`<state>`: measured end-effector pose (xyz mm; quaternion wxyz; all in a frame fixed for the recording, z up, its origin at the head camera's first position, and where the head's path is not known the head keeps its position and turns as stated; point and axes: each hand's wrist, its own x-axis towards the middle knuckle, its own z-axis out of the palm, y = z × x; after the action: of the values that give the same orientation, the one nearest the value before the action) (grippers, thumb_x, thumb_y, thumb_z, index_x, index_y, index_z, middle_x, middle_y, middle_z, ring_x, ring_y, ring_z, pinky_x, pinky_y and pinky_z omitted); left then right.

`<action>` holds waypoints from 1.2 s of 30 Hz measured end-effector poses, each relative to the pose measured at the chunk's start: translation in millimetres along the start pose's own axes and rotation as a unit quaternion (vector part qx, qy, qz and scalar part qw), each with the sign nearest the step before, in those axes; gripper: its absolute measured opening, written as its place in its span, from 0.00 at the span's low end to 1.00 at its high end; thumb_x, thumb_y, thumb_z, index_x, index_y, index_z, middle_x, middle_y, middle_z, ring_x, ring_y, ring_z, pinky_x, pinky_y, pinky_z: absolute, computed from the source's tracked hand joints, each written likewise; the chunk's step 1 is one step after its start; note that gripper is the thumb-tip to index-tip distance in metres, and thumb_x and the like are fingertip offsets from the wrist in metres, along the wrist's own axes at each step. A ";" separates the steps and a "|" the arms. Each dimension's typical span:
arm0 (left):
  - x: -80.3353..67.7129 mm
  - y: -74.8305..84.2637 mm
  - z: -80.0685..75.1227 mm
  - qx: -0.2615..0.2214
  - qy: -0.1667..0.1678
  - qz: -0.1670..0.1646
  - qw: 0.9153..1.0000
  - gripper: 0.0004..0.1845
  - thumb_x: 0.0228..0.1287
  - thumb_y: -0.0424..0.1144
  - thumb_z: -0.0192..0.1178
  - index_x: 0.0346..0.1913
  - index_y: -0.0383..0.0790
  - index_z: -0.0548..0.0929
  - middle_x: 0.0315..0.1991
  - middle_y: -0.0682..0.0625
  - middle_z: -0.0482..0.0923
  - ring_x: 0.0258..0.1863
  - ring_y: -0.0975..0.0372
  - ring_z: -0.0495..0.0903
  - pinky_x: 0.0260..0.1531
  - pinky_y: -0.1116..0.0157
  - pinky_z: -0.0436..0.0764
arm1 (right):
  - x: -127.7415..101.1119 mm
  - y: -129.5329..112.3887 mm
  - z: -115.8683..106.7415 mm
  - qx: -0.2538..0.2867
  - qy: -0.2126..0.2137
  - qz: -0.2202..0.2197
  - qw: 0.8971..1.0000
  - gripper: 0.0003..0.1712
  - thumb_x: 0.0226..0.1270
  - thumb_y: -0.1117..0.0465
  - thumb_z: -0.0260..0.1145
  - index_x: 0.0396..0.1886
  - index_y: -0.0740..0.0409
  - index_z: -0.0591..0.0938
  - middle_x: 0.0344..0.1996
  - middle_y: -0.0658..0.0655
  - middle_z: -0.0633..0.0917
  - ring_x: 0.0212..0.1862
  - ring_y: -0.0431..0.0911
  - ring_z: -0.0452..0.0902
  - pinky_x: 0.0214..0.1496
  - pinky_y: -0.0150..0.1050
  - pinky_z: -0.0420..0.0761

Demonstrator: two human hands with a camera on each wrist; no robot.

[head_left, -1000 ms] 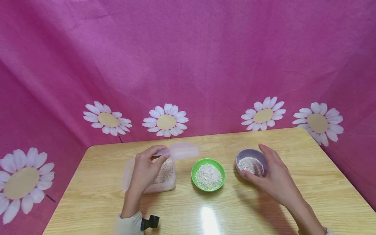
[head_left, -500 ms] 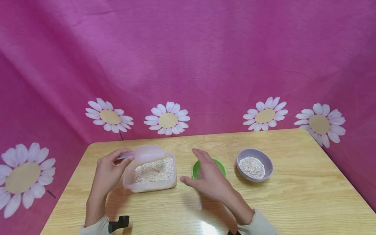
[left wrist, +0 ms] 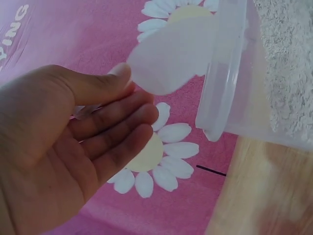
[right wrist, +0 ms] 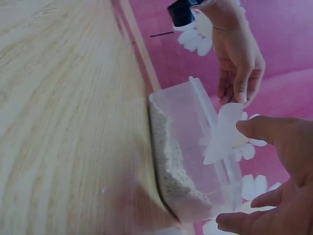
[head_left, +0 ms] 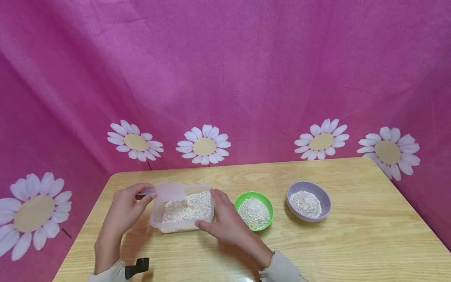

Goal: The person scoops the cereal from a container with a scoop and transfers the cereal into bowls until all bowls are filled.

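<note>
My left hand (head_left: 125,207) pinches the handle of a translucent pale scoop (head_left: 171,192) between thumb and fingers. The scoop's blade hangs over the back left of a clear plastic container (head_left: 177,225) that holds flaky white oats (head_left: 192,206). At the container's right end is my right hand (head_left: 229,221), thumb by the front corner and fingers by the back corner. In the right wrist view, its thumb and fingers are spread beside the rim; whether they touch it I cannot tell. The left wrist view shows the scoop (left wrist: 168,61) beyond my left thumb.
A green bowl (head_left: 270,219) of oats stands just right of my right hand. Farther right is a purple bowl (head_left: 322,197), also with oats. Behind the wooden table (head_left: 356,235) hangs a pink cloth (head_left: 260,78) with daisies.
My right hand has moved left from the purple bowl, across the green bowl, to the container's right end. My left hand has moved left with the scoop, then slightly lower.
</note>
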<state>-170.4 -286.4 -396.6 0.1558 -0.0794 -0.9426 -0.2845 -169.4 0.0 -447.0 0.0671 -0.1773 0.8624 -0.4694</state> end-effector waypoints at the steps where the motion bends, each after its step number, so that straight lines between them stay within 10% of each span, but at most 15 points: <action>1: 0.1 0.9 0.4 0.005 -0.003 0.003 1.000 0.10 0.66 0.30 0.74 0.49 0.35 0.91 0.39 0.45 0.93 0.39 0.58 0.90 0.41 0.56 0.88 | 0.2 0.6 1.3 -0.001 0.002 0.001 1.000 0.59 0.63 0.49 0.80 0.84 0.68 0.60 0.82 0.68 0.64 0.83 0.64 0.61 0.83 0.61 0.64; 11: -5.0 -6.4 -1.4 0.047 -0.043 0.039 0.997 0.10 0.65 0.28 0.73 0.48 0.30 0.89 0.40 0.43 0.92 0.42 0.51 0.91 0.42 0.50 0.88 | 1.9 5.1 10.1 0.015 0.001 0.005 1.000 0.57 0.66 0.50 0.79 0.84 0.69 0.60 0.80 0.67 0.68 0.81 0.61 0.64 0.83 0.58 0.65; 21: -8.0 -22.7 10.6 0.050 0.013 0.109 0.993 0.12 0.57 0.26 0.78 0.44 0.35 0.91 0.37 0.50 0.92 0.36 0.58 0.90 0.33 0.63 0.84 | 0.7 15.9 8.7 0.004 0.015 -0.006 1.000 0.54 0.70 0.47 0.75 0.82 0.72 0.60 0.79 0.70 0.70 0.80 0.64 0.65 0.82 0.61 0.66; 36: 0.1 5.2 50.8 -0.006 -0.041 0.061 0.997 0.10 0.64 0.28 0.74 0.48 0.33 0.91 0.44 0.43 0.92 0.39 0.58 0.88 0.37 0.60 0.86 | 1.2 13.5 8.2 0.030 -0.003 -0.004 1.000 0.53 0.73 0.51 0.74 0.83 0.73 0.58 0.79 0.72 0.68 0.81 0.61 0.66 0.82 0.54 0.67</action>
<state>-181.9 -253.6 -434.0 0.1332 -0.1494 -0.9399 -0.2766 -171.5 -0.2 -462.7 0.0729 -0.1795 0.8469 -0.4951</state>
